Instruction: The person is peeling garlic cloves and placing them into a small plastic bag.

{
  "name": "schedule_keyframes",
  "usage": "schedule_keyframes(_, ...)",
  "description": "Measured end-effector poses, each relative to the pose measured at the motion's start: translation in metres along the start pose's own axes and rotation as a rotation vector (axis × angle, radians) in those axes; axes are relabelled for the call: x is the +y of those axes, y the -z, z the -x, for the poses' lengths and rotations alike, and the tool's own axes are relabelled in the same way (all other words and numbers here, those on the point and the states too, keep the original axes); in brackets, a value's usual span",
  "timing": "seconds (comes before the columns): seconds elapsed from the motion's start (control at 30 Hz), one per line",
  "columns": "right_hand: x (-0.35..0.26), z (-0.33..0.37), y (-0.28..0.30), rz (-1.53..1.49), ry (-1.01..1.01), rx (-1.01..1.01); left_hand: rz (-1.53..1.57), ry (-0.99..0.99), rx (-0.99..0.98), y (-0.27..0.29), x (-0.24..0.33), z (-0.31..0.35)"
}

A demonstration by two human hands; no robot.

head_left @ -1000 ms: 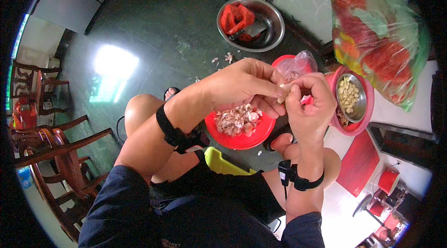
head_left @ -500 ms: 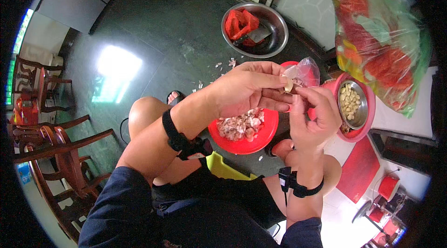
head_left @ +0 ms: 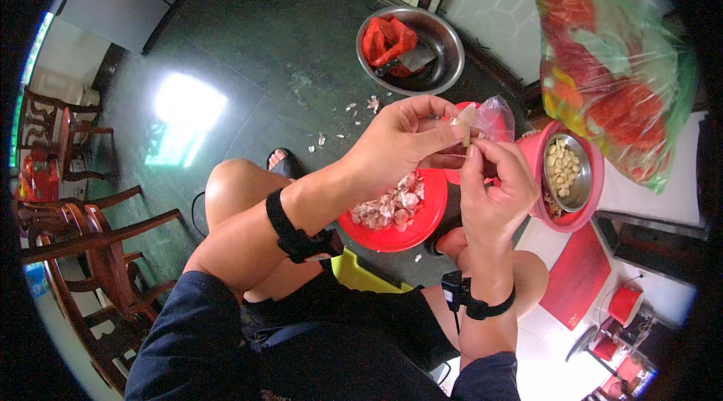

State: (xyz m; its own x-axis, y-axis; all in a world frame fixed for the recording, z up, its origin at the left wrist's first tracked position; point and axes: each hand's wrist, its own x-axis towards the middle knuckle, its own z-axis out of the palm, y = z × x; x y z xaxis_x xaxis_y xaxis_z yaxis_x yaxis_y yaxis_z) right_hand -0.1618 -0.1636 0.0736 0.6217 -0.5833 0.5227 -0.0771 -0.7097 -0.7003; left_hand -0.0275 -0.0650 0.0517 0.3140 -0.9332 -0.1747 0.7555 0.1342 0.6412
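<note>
My left hand [head_left: 395,137] holds a pale garlic clove [head_left: 465,116] between thumb and fingers, its tip pointing up. From below, my right hand [head_left: 498,190] pinches the clove's lower end with thumb and index finger. Whether a strip of skin lies between those right fingertips is too small to tell. Under my hands sits a red bowl [head_left: 435,213] with garlic cloves and papery skins [head_left: 392,205], partly covered by my left wrist. To the right, a steel bowl [head_left: 586,194] of peeled cloves [head_left: 562,166] rests inside a pink basin [head_left: 597,175].
Beyond my hands stands a steel basin [head_left: 450,73] with a red bag [head_left: 389,43] and a cleaver [head_left: 416,56]. A clear plastic bag [head_left: 497,118] lies behind my right hand. A large green bag [head_left: 617,77] is at far right, wooden chairs [head_left: 113,250] at left. Garlic skins dot the floor.
The clove has turned more upright and sticks out further above my left thumb. My right fingertips have shifted slightly left, up against its lower end.
</note>
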Motion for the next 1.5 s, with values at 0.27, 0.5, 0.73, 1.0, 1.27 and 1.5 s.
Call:
schedule_keyframes(0.27,0.006,0.006,-0.006,0.046,-0.064,0.001,0.013,-0.028,0.011,0.002,-0.007,0.002)
schedule_keyframes(0.5,0.006,-0.001,-0.001,-0.069,-0.062,-0.054,0.061,0.084,-0.022,0.005,0.006,0.001)
schedule_keyframes(0.73,0.013,-0.002,0.003,-0.046,-0.011,-0.106,-0.129,0.133,0.023,0.005,0.010,0.004)
schedule_keyframes(1.0,0.020,-0.006,0.010,-0.118,-0.032,-0.060,0.040,0.332,-0.060,-0.001,0.018,0.009)
schedule_keyframes(1.27,0.004,-0.002,0.017,-0.127,0.084,0.050,0.166,0.219,-0.029,0.001,0.014,0.006)
schedule_keyframes(1.5,-0.003,0.001,0.008,-0.068,0.041,-0.014,0.064,0.079,0.035,0.003,0.002,-0.002)
